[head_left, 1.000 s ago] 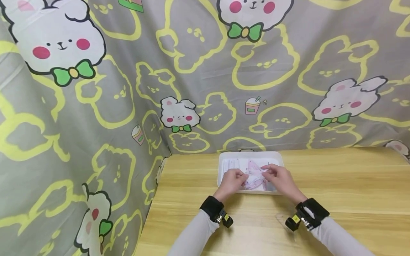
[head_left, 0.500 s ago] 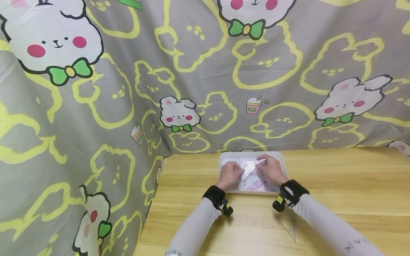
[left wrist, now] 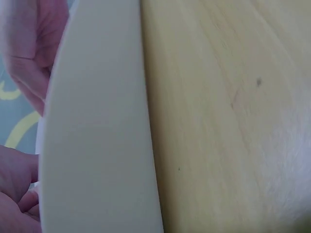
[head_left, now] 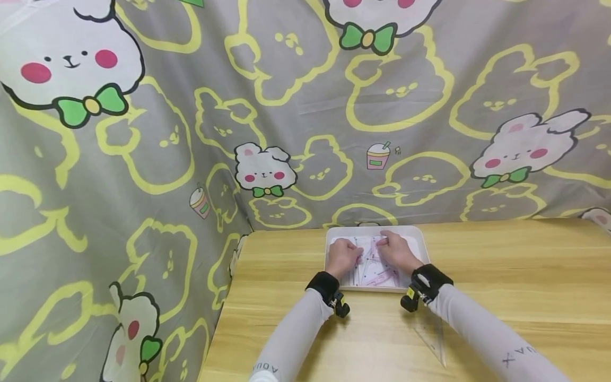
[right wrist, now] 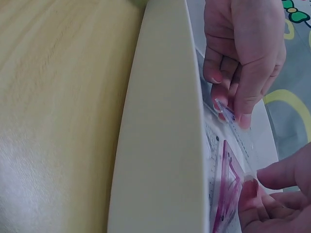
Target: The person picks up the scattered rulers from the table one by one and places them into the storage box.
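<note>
**Both hands in the white tray, pinching a clear set square**

At the far left a bunny-print cloth (head_left: 143,159) hangs down past the table's left edge and runs on behind the wooden table (head_left: 501,276), closing off the back. The white tray (head_left: 334,232) sits against that back edge, near the table's left corner, with bare wood open in front of it and a wide stretch free to its right.

The left hand (head_left: 341,257) lies inside the tray's left half, fingers curled and pinching one end of a clear set square (head_left: 365,253) (the wrist view there shows little but the tray wall and blurred fingers). The set square is held just over the tray's contents, a loose layer of transparent rulers with pink markings (head_left: 379,277). The right hand (head_left: 394,251) pinches the set square's other end between thumb and fingertips (right wrist: 228,114), close inside the tray's near rim.

Nearer the person, a second clear triangle (head_left: 431,339) lies flat on the wood beside the right sleeve (head_left: 477,329), well apart from the tray.
</note>
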Tool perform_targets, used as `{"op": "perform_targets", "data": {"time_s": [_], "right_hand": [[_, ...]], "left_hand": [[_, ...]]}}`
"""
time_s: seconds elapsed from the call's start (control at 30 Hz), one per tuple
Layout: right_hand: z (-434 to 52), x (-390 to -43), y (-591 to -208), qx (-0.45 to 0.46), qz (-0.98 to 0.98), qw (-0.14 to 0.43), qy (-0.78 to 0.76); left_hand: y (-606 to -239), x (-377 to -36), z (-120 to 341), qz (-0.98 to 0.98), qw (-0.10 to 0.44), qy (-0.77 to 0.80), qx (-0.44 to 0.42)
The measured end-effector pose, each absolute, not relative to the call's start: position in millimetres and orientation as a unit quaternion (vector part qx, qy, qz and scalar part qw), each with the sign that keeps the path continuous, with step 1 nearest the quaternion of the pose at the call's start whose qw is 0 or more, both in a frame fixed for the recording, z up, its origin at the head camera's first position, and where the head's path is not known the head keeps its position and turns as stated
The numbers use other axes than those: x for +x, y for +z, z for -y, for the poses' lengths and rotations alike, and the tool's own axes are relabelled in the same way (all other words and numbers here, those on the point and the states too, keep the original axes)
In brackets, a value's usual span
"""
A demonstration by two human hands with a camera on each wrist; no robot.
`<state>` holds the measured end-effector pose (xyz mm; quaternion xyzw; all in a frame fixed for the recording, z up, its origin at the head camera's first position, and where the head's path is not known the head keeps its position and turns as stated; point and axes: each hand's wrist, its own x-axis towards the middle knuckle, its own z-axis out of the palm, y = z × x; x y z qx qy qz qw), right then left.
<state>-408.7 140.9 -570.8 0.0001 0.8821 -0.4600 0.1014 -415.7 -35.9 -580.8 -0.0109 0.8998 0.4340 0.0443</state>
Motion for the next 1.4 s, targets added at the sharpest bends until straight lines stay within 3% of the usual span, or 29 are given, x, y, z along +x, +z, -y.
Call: {"op": "perform_targets", "data": {"time_s": [0.9,1.4], "right_hand": [[-147.4,-407.4,-575.5,-0.055,-0.892,0.049,-0.447],[-195.6,-333.6,-532.4,-0.106,-0.866,-0.061,-0.484]], "left_hand": [[-583.1,-415.3,38.4,-0.920,0.024,0.390,-0.001],[-551.4,-360.4,25.0,-0.914,-0.014,0.398,0.073]]}}
